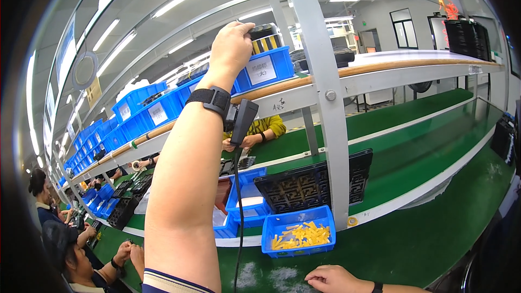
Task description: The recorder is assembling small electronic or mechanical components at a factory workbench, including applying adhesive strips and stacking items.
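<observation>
My left hand (pixel 232 46) is raised to the upper shelf, at a blue bin (pixel 265 69) with a white label. Its fingers are curled beside black parts with yellow strips (pixel 266 43) in that bin; whatever they grip is hidden. A black strap (pixel 209 99) with a small black device (pixel 243 122) and a hanging cable is on this wrist. Low at the right, my right hand (pixel 332 279) lies on the green bench top, fingers loosely stretched and holding nothing. Just beyond it stands a blue bin (pixel 298 250) of small yellow pieces.
A white upright post (pixel 328 103) rises right of my left arm. Black moulded trays (pixel 293 190) lean behind the yellow-piece bin. More blue bins (pixel 152 116) line the shelf leftward. Co-workers sit at the left, one person (pixel 76 258) close by; another's yellow sleeve (pixel 275 126) shows across the bench.
</observation>
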A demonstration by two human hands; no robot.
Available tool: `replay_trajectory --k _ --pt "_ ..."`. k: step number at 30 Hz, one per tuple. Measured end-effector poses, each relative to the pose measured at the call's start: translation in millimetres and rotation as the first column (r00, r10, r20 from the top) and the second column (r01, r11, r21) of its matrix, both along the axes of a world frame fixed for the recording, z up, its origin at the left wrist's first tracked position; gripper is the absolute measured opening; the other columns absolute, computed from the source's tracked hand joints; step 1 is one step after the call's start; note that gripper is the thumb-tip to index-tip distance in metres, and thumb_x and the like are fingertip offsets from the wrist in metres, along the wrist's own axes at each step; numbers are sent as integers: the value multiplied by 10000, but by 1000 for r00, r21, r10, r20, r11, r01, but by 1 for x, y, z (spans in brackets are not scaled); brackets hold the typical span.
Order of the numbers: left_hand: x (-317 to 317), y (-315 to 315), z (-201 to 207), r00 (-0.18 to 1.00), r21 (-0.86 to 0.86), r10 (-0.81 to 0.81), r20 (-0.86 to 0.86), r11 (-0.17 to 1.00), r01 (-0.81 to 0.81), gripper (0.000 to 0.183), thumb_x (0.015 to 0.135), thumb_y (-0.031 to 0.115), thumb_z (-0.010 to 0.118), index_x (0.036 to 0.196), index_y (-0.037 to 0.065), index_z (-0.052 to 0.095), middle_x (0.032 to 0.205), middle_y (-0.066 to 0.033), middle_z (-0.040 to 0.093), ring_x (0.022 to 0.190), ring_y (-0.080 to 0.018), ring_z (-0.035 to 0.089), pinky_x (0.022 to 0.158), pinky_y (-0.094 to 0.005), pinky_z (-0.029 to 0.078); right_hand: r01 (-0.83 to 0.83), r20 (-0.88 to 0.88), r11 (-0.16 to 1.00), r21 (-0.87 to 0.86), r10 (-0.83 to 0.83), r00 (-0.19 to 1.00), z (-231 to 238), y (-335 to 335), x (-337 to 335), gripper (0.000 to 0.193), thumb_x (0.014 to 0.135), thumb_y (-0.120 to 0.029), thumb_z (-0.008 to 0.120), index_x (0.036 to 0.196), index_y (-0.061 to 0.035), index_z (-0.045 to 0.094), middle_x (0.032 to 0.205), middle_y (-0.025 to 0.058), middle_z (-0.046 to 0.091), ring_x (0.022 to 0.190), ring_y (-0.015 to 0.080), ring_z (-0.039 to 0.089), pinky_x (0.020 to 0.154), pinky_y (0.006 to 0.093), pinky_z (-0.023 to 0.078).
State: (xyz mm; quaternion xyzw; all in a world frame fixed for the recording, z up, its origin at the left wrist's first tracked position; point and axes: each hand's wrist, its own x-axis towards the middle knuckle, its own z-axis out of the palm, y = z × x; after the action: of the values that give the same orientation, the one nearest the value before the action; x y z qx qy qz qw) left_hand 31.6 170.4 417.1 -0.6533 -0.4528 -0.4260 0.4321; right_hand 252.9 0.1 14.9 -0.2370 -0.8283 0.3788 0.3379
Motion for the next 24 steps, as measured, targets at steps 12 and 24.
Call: replay_trajectory --k 12,24 --pt "-56 -48 -10 990 2 -15 -143 1000 15 263 808 148 589 1054 71 637 1098 -147 618 1062 -315 560 943 -359 425 -33 51 999 13 32 998 2 -1 -1 126 795 -124 602 869 -38 657 826 141 629 772 320 612 682 366 491" --pt "-213 -101 0 926 -347 364 98 885 -311 449 722 39 479 1145 78 625 1138 -203 606 1079 -323 571 942 -356 431 25 110 1000 14 -26 994 -1 9 2 126 796 -114 609 877 -30 657 833 135 628 770 303 613 683 352 490"
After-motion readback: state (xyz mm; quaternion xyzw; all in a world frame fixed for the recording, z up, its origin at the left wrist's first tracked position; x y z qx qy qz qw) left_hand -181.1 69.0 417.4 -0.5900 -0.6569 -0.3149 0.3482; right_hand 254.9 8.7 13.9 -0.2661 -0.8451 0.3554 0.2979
